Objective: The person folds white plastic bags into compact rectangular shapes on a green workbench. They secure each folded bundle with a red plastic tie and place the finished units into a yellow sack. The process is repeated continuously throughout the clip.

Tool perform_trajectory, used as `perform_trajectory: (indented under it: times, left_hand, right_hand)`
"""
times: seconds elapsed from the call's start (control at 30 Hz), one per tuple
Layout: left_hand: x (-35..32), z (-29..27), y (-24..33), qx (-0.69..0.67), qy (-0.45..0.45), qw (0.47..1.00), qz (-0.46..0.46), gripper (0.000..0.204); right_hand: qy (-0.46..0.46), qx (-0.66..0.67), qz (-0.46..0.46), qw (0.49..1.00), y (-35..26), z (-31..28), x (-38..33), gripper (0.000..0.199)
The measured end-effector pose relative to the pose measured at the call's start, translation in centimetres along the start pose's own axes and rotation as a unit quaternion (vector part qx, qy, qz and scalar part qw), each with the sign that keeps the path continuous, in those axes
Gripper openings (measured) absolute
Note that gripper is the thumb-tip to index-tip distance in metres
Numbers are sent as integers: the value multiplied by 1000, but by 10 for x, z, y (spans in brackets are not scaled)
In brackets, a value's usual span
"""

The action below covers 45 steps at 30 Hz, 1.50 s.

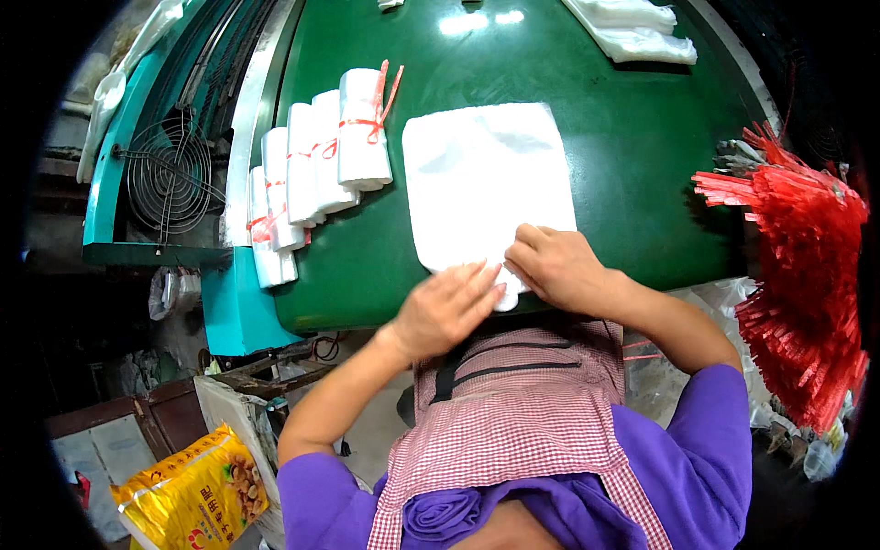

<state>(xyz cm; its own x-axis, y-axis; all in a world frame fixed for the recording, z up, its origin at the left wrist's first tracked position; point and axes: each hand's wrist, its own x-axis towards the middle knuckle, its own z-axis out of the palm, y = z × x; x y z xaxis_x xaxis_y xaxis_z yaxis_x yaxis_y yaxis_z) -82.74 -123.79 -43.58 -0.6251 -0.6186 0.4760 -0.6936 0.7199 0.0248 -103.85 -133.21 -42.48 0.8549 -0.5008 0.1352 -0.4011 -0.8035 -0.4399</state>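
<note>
White plastic sheeting (pixel 490 174), one piece or stack, roughly rectangular; lies flat on the green counter (pixel 642 165), near its front edge, before the person. Near end narrow and bunched beneath the hands. Clock positions below take the sheeting as hub.

Left hand (pixel 447 307): between 6 and 7 o'clock; slightly blurred, palm down, fingers straight and together across the near end.

Right hand (pixel 556 266): between 4 and 5 o'clock; fingers curled at the near end, touching it; whether they pinch the plastic cannot be told.

White rolls (pixel 365 151), five, bound with red ties (pixel 372 125): side by side in a slanting row, 9 to 10 o'clock, apart from the sheeting.

White plastic pile (pixel 642 41): between 1 and 2 o'clock, far part of the counter.

Red strips (pixel 807 275), thick bunch: hanging between 3 and 4 o'clock, right side.

Spiral wire guard (pixel 170 174): 9 o'clock, beyond the rolls, within a teal frame (pixel 240 307).

Yellow package (pixel 197 495): between 7 and 8 o'clock, below counter level.

Checked apron (pixel 513 417), over purple clothing (pixel 706 431): 6 o'clock, worn by the person.
</note>
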Motion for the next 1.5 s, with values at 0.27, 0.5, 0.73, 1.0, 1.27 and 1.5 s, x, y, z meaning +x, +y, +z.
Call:
perform_trajectory:
  times: [0.27,0.5,0.73,1.0,1.27,1.5]
  left_hand:
    - [31,12,-20,-177,11,961,-210,15]
    - [47,21,-65,-7,81,976,-202,23]
    - [33,-1,-39,42,-97,985,-134,41]
    - [34,-9,-66,-289,-120,906,-285,28]
    - [10,-26,-50,-223,-201,946,-120,30]
    - [70,-49,-50,15,-95,995,8,23]
  right_hand:
    - [45,-99,48,993,37,-14,31,55]
    - [80,-146,6,986,17,11,19,65]
    - [186,95,-87,974,-12,3,-7,47]
    - [177,835,153,498,12,13,-19,62]
    - [61,339,-85,935,23,-1,-17,60]
    - [-43,-89,-254,962,54,-20,9,43]
